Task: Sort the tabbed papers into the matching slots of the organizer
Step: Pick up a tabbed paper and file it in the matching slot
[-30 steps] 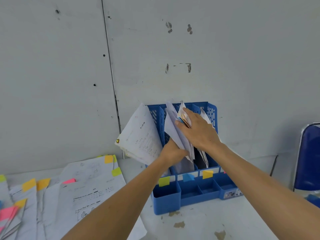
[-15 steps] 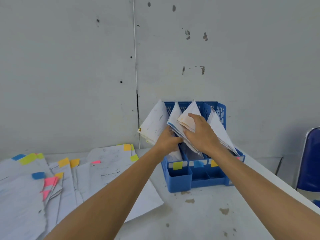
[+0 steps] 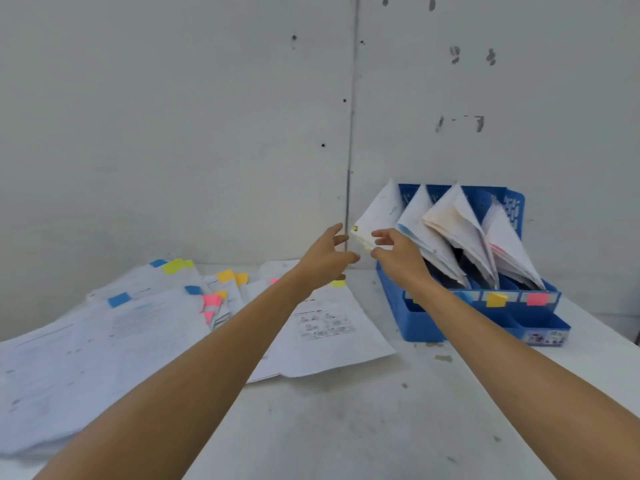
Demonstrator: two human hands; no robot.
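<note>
With your left hand (image 3: 327, 259) and right hand (image 3: 398, 263) both spread, gripping nothing, seat the leftmost sheet (image 3: 379, 216) fully in the organizer (image 3: 420, 327) before reaching for loose papers (image 3: 104, 341) at eight o'clock.

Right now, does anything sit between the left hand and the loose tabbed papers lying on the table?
Nothing visible does. The left hand hovers open above the far edge of the tabbed papers, with only air below it. The organizer stands off to the right, clear of that path.

Head view, forward-down over table (image 3: 346, 427)
</note>
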